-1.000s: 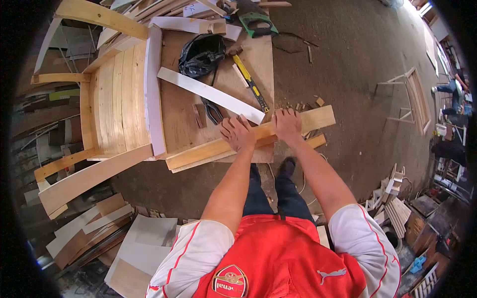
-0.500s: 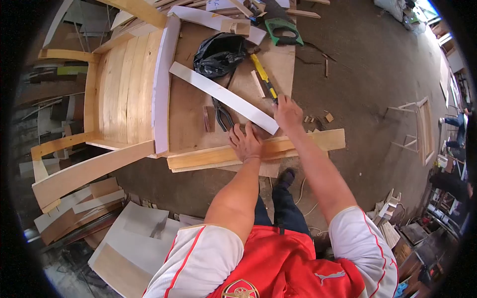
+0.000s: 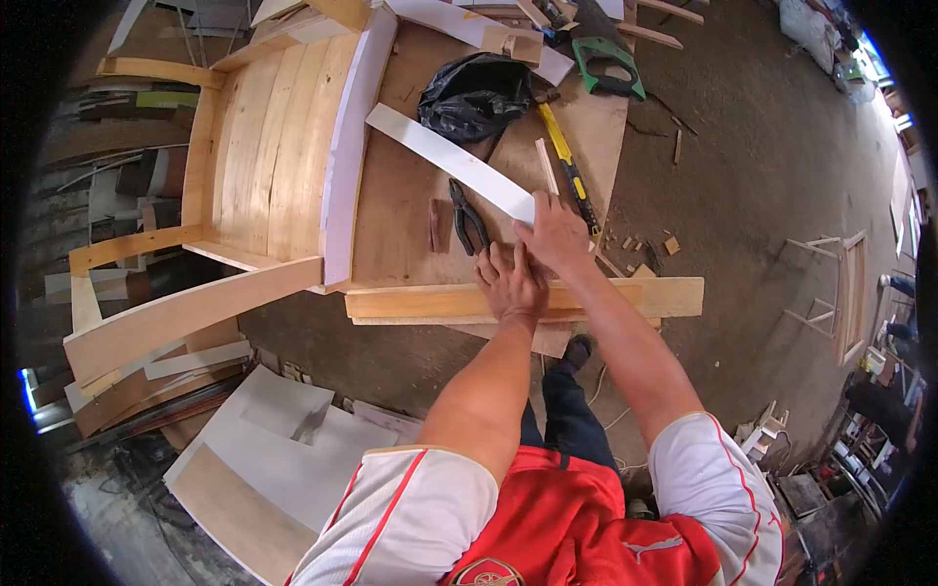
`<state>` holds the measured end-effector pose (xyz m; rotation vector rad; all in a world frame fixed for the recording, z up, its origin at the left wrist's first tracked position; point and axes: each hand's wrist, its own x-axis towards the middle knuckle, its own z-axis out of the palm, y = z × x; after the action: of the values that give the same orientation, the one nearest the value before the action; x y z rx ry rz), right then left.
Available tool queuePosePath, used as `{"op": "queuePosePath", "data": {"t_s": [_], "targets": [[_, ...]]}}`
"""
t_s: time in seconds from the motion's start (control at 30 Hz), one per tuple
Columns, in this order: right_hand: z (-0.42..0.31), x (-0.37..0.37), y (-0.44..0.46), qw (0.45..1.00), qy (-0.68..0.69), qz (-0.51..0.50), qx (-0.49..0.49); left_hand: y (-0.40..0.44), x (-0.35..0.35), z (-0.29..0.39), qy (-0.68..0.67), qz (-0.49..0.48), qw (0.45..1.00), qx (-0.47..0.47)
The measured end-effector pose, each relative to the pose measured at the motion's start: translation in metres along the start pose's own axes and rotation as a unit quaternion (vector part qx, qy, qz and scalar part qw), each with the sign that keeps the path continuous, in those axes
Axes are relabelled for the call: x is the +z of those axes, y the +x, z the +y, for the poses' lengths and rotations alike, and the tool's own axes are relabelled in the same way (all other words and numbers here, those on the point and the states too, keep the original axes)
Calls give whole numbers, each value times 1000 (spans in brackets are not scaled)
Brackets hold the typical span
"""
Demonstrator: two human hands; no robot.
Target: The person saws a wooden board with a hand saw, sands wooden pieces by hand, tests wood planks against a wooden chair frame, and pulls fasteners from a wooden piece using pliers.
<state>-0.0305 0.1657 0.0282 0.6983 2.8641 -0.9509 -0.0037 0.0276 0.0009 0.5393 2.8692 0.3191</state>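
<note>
My right hand (image 3: pixel 557 234) is closed over the near end of a white wooden strip (image 3: pixel 449 161), which slants across the plywood work surface (image 3: pixel 396 225). My left hand (image 3: pixel 513 285) rests at the near edge, fingers slightly apart, just below the handles of black pliers (image 3: pixel 469 220). Under its palm runs a long pale wooden board (image 3: pixel 420 301) along that edge. A yellow and black hammer (image 3: pixel 570 168) lies just beyond my right hand. Between hammer and strip is a thin wood stick (image 3: pixel 545 166). Left of the pliers sits a short brown wood piece (image 3: pixel 434 226).
A black plastic bag (image 3: pixel 474 98) and a green-handled saw (image 3: pixel 606 63) lie at the far side. A wooden chair-like frame (image 3: pixel 264 156) adjoins the surface on the left. Small offcuts (image 3: pixel 670 244) lie right of my hand. White sheets (image 3: pixel 254 439) are on the floor.
My right hand has gone from the hammer's handle end to the near end of the white strip. The left hand stays near the pliers. The whole view has shifted slightly.
</note>
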Motion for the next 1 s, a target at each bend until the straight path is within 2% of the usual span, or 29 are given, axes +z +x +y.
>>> {"op": "queuePosePath", "data": {"t_s": [0.07,0.17,0.3,0.37,0.43,0.47,0.5,0.57,0.6,0.7,0.73,0.83,0.9,1.0], "targets": [[1,-15,-7,994,106,-33,14,0,7,-1,-1,8,1000,-3],[-17,-19,-10,953,302,34,14,0,11,-3,10,6,1000,4],[-55,-16,19,930,354,98,0,3,15,-4,-5,31,999,14],[-68,0,39,938,328,117,8,3,13,-7,51,-32,998,19],[-80,21,57,922,365,129,-17,2,13,-6,78,-66,995,4],[-82,29,66,914,381,136,-29,2,11,-6,20,-8,1000,18],[-83,27,72,915,398,67,-29,2,5,-2,20,-16,1000,13],[-85,7,69,929,359,56,-69,4,-5,4,22,-33,999,1],[-75,10,76,932,338,104,-76,4,-4,4,13,-21,1000,6],[-23,-24,103,969,161,174,-72,2,-2,3,-4,10,1000,15],[-1,-34,114,973,116,195,-46,2,0,3,-4,17,1000,16],[58,-75,151,965,-66,253,0,3,-2,4,1,23,1000,16],[83,-95,168,960,-123,253,-8,3,-3,5,6,27,999,18],[124,-87,190,941,-211,257,-69,3,-4,5,12,41,999,21]]}}
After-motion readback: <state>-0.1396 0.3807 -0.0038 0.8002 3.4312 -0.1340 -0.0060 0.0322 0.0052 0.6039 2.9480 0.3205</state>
